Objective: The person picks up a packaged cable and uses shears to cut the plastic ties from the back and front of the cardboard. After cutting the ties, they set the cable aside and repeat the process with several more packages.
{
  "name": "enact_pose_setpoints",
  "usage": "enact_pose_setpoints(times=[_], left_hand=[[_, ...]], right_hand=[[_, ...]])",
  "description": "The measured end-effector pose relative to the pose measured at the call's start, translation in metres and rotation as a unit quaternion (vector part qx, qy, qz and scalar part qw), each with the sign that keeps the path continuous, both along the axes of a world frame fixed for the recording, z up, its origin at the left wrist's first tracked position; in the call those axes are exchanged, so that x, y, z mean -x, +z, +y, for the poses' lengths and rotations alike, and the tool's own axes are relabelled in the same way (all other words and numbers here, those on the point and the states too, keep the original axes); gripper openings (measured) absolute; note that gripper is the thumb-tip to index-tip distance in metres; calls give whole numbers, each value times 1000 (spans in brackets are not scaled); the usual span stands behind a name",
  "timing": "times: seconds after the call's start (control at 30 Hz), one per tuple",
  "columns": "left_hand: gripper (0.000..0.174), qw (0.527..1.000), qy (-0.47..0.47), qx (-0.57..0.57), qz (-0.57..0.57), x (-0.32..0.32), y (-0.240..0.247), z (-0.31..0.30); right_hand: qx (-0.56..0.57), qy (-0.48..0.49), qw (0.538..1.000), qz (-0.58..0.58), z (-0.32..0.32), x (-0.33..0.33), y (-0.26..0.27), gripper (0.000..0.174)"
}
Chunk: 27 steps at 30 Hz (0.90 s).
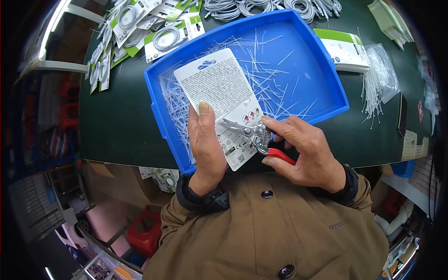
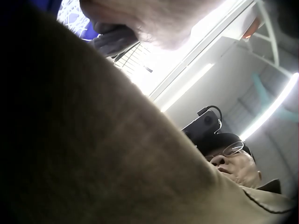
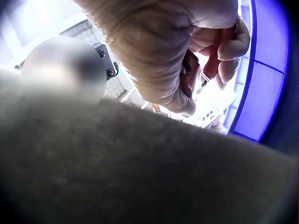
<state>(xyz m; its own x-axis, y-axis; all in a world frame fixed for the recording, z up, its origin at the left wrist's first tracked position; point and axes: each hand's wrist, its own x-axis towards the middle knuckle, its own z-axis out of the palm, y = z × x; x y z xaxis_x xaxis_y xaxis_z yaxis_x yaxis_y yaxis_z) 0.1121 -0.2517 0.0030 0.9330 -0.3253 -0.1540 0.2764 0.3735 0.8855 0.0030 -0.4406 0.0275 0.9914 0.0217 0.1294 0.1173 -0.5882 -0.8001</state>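
My left hand (image 1: 207,144) holds a white printed package card (image 1: 214,79) upright by its left edge, thumb on the printed face. In my right hand (image 1: 308,151) is a pair of cutting pliers with red handles (image 1: 281,155), a coil spring and metal jaws lying over the card's lower part. The right wrist view shows the fingers curled round the red handles (image 3: 212,60). Behind the card stands a blue tray (image 1: 322,88) with many loose white cable tie strips (image 1: 266,88). In the left wrist view a sleeve hides most of the left hand.
Packaged grey cables (image 1: 165,39) pile up at the back left of the dark green table (image 1: 116,126). Coiled cables (image 1: 261,7) lie behind the tray. To the right are a stack of cards (image 1: 343,49), a bundle of white ties (image 1: 372,93) and a clear plastic bag (image 1: 385,74).
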Motion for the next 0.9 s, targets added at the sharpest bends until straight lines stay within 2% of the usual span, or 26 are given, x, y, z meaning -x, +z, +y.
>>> enact_pose_setpoints(times=[0.13,0.33,0.57,0.73,0.9], left_hand=[[48,998,17,-47,-27,2,-3,-2],[49,997,26,-64,-43,1,-2,-2],[49,997,20,-64,-32,1,-1,-5],[54,997,55,-43,-21,-8,5,8],[60,996,88,-17,-14,-10,6,14]], right_hand=[[2,9,1000,-15,1,-6,-3,75],[96,6,993,-62,8,-11,-3,76],[52,10,998,-27,2,-1,-6,76],[7,-9,1000,5,-6,9,-5,79],[62,4,998,-2,-9,13,-6,82]])
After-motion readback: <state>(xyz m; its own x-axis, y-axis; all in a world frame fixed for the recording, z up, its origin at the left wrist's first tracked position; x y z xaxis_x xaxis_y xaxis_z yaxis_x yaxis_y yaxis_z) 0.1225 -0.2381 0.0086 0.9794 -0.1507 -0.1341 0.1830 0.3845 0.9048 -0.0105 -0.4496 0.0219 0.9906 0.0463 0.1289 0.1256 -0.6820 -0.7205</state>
